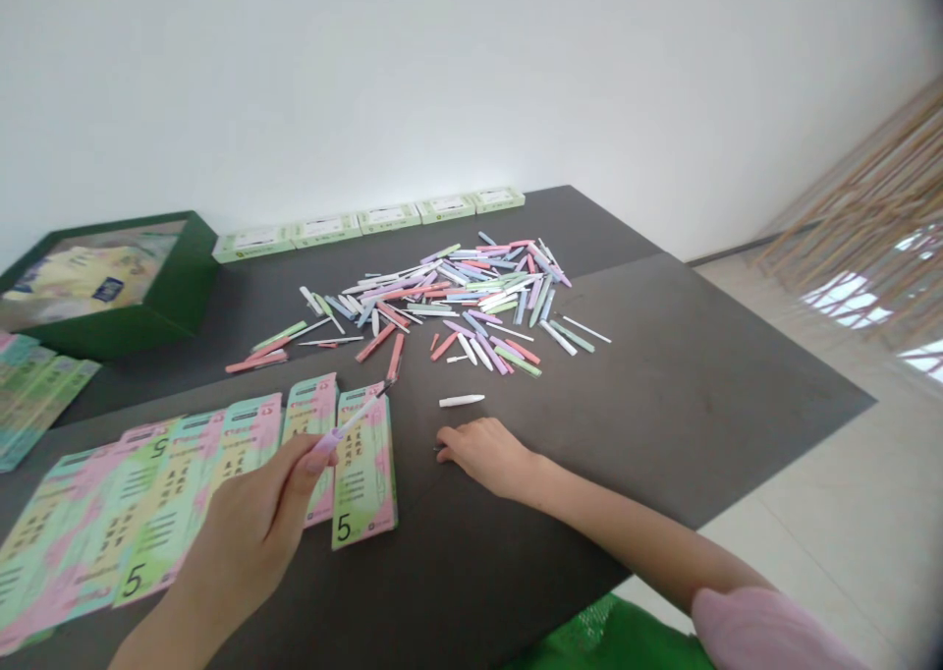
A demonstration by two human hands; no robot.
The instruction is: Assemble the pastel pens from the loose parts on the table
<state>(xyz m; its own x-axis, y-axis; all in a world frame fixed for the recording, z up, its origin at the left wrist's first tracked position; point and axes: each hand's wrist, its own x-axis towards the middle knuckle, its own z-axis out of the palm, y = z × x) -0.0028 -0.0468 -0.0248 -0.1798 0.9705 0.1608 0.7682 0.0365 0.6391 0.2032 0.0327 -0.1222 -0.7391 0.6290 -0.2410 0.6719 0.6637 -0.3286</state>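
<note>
- Left hand (243,523) is working at 7 o'clock, clamped on a slim pink-and-white plastic stick (346,426), gripping it between thumb and fingers, with the dark tip pointing toward 1 o'clock over a card.
- Right hand (482,454) is resting on the surface near 6 o'clock, its fingers lying together; a tiny dark bit is showing at the fingertips, and I cannot tell whether the hand is clamped on it.
- A white capsule-shaped plastic piece (462,400) is lying just beyond the right hand.
- A loose heap of pastel plastic sticks (449,302) is spreading across the dark grey surface (685,375) toward 12 o'clock.
- Pink-and-green printed cards marked 5 (364,474) are lying directly beneath the stick; a fanned row of matching cards (139,523) is overlapping toward 8 o'clock.
- A dark green open box (173,302) holding yellow packets is sitting at 10 o'clock.
- Small white-and-green cartons (372,220) are lining up along the far edge at 12 o'clock.
- A pink sleeve (766,631) is covering the right arm at 4 o'clock.
</note>
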